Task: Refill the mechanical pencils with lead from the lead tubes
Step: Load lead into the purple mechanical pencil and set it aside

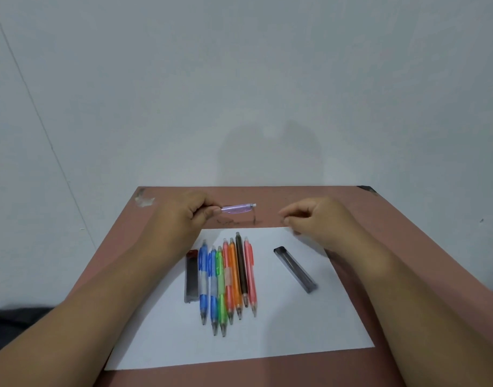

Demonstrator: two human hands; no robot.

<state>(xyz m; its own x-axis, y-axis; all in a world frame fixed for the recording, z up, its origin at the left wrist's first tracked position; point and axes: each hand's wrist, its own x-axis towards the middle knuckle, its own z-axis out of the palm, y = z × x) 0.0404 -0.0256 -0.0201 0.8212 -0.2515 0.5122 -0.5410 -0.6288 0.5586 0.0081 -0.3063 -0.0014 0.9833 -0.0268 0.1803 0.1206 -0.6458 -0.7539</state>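
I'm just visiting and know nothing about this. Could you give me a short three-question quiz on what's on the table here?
1. True or false: the left hand holds the purple pencil above the table.
2. How many pencils lie in the row on the white paper? A) five B) seven C) nine
3. Fill in: the lead tube lying apart at a slant is on the ___ side of the row, nearer the right hand.

Key: 1 true. 2 B, seven: two blue, green, a pinkish one, orange, brown, pink. 3 right; the other lead tube lies close against the row's left.
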